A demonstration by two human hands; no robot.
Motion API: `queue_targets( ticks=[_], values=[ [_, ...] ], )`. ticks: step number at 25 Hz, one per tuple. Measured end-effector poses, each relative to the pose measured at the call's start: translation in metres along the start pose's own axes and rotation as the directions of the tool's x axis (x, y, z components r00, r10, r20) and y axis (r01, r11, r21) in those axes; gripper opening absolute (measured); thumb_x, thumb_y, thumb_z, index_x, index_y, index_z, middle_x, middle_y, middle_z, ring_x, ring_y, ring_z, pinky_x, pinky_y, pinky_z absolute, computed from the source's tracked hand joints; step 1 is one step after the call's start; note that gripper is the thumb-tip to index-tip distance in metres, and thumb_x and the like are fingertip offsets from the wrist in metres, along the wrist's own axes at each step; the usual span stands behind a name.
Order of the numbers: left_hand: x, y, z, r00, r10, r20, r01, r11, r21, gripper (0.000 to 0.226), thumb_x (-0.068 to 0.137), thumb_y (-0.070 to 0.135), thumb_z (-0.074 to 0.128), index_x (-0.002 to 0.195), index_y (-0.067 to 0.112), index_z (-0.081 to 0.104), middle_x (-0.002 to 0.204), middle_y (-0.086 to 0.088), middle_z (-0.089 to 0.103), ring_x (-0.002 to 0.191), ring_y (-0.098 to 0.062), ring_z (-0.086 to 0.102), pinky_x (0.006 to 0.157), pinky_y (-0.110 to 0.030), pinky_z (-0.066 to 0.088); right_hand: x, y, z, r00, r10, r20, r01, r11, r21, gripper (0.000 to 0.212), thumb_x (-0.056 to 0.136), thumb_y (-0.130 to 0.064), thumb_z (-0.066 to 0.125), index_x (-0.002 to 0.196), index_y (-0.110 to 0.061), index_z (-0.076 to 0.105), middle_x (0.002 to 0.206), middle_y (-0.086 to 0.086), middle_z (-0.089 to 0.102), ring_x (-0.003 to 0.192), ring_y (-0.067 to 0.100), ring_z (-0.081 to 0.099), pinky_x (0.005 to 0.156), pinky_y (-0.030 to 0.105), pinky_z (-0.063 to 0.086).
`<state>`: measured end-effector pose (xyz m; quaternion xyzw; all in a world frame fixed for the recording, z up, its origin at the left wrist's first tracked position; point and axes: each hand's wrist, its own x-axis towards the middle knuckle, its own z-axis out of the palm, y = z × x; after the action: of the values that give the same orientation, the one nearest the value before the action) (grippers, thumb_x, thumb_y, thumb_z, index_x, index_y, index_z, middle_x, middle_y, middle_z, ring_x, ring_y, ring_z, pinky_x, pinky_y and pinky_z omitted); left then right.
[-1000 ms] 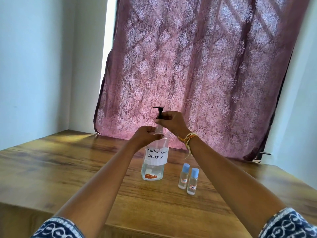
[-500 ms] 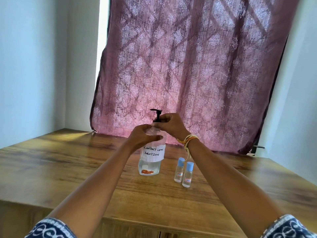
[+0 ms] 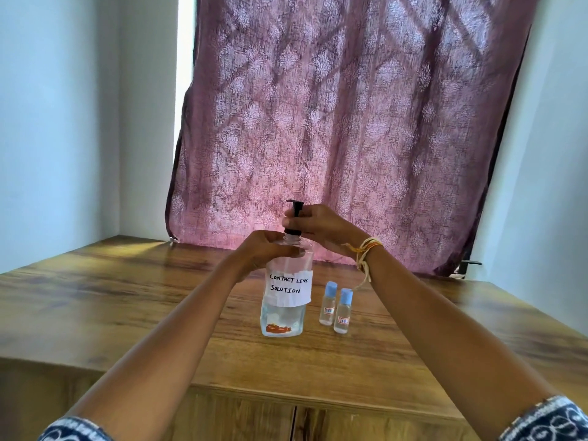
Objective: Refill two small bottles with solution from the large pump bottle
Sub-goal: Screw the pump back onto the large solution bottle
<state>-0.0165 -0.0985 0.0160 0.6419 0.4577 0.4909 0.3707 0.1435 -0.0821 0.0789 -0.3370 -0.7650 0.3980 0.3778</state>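
A large clear pump bottle with a paper label reading "contact lens solution" stands on the wooden table. My left hand grips its shoulder. My right hand holds the black pump head at the neck, fingers curled round it. Two small clear bottles with blue caps stand just right of it, one behind and one nearer me, both capped and apart from my hands.
A patterned maroon curtain hangs behind the table. Pale walls close in on both sides. The table's front edge runs below my forearms, with cabinet doors under it.
The view has shifted slightly; both hands stay on the pump bottle. The pump's collar now sits a little above the bottle's neck.
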Motion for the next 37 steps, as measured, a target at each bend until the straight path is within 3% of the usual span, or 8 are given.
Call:
queue_targets(
  ticks=[4, 10, 14, 16, 19, 29, 34, 37],
  values=[
    [-0.002, -0.005, 0.008, 1.0, 0.014, -0.004, -0.015, 0.994, -0.104, 0.053, 0.049, 0.038, 0.087, 0.095, 0.014, 0.077, 0.099, -0.014, 0.076, 0.099, -0.035, 0.07, 0.098, -0.056, 0.05, -0.01, 0.002, -0.003, 0.999, -0.038, 0.014, 0.035, 0.988, 0.15, 0.037, 0.083, 0.019, 0.056, 0.119, 0.017, 0.053, 0.095, 0.016, 0.065, 0.083, 0.015, 0.068, 0.083, 0.024, 0.057],
    [-0.007, -0.009, 0.012, 0.999, 0.017, -0.027, -0.022, 0.983, -0.18, 0.047, 0.051, 0.033, 0.087, 0.094, 0.015, 0.078, 0.097, -0.014, 0.076, 0.096, -0.035, 0.071, 0.094, -0.055, 0.052, -0.003, 0.016, 0.005, 0.96, -0.131, -0.246, 0.099, 0.985, -0.14, 0.041, 0.067, -0.018, 0.086, 0.092, 0.008, 0.067, 0.079, 0.023, 0.069, 0.072, 0.018, 0.063, 0.074, 0.038, 0.055],
    [-0.009, -0.007, 0.012, 0.999, -0.013, -0.039, 0.005, 0.983, -0.185, 0.053, 0.047, 0.035, 0.088, 0.095, 0.014, 0.077, 0.096, -0.012, 0.077, 0.095, -0.033, 0.072, 0.093, -0.054, 0.053, 0.001, 0.015, 0.009, 0.978, -0.108, -0.181, 0.08, 0.984, -0.156, 0.042, 0.071, -0.037, 0.082, 0.087, -0.003, 0.064, 0.074, 0.007, 0.063, 0.069, 0.014, 0.06, 0.071, 0.032, 0.052],
    [-0.009, -0.007, 0.012, 0.999, -0.012, -0.04, 0.005, 0.983, -0.186, 0.056, 0.045, 0.035, 0.088, 0.096, 0.014, 0.076, 0.097, -0.013, 0.077, 0.096, -0.033, 0.072, 0.093, -0.054, 0.053, 0.0, 0.012, 0.003, 0.995, -0.026, -0.094, 0.035, 0.995, 0.095, 0.026, 0.079, -0.015, 0.073, 0.098, -0.001, 0.063, 0.096, 0.015, 0.066, 0.092, 0.025, 0.062, 0.093, 0.041, 0.05],
    [-0.009, -0.006, 0.013, 0.999, -0.014, -0.041, 0.006, 0.981, -0.194, 0.052, 0.043, 0.035, 0.087, 0.091, 0.016, 0.077, 0.097, -0.013, 0.077, 0.096, -0.034, 0.071, 0.092, -0.054, 0.054, -0.01, 0.011, -0.004, 1.0, -0.024, -0.007, 0.025, 0.963, 0.268, 0.035, 0.084, 0.017, 0.054, 0.118, 0.009, 0.052, 0.115, 0.027, 0.064, 0.093, 0.026, 0.066, 0.091, 0.032, 0.053],
    [-0.009, -0.007, 0.013, 1.0, -0.01, -0.029, 0.003, 0.978, -0.208, 0.045, 0.043, 0.035, 0.088, 0.085, 0.021, 0.079, 0.097, -0.012, 0.077, 0.095, -0.033, 0.072, 0.092, -0.053, 0.054, -0.006, 0.017, 0.018, 0.928, -0.147, -0.342, 0.051, 0.961, -0.273, 0.054, 0.064, -0.03, 0.087, 0.104, -0.008, 0.058, 0.068, -0.003, 0.059, 0.061, 0.007, 0.056, 0.056, 0.022, 0.042],
    [-0.008, -0.009, 0.012, 0.999, -0.002, -0.037, -0.004, 0.984, -0.18, 0.054, 0.043, 0.039, 0.088, 0.092, 0.018, 0.078, 0.093, -0.009, 0.077, 0.092, -0.03, 0.072, 0.091, -0.053, 0.055, -0.011, 0.009, 0.002, 0.999, 0.0, -0.039, 0.008, 0.981, 0.195, 0.029, 0.084, 0.01, 0.059, 0.112, 0.005, 0.055, 0.111, 0.022, 0.064, 0.091, 0.028, 0.064, 0.089, 0.033, 0.053],
    [-0.007, -0.01, 0.013, 0.999, -0.01, -0.04, 0.003, 0.984, -0.181, 0.059, 0.043, 0.038, 0.088, 0.096, 0.015, 0.077, 0.096, -0.011, 0.077, 0.095, -0.033, 0.072, 0.091, -0.053, 0.054, -0.01, 0.014, -0.004, 0.997, -0.046, -0.062, 0.054, 0.99, 0.133, 0.04, 0.081, 0.016, 0.061, 0.12, 0.012, 0.053, 0.117, 0.028, 0.063, 0.097, 0.032, 0.067, 0.094, 0.039, 0.054]
  ],
)
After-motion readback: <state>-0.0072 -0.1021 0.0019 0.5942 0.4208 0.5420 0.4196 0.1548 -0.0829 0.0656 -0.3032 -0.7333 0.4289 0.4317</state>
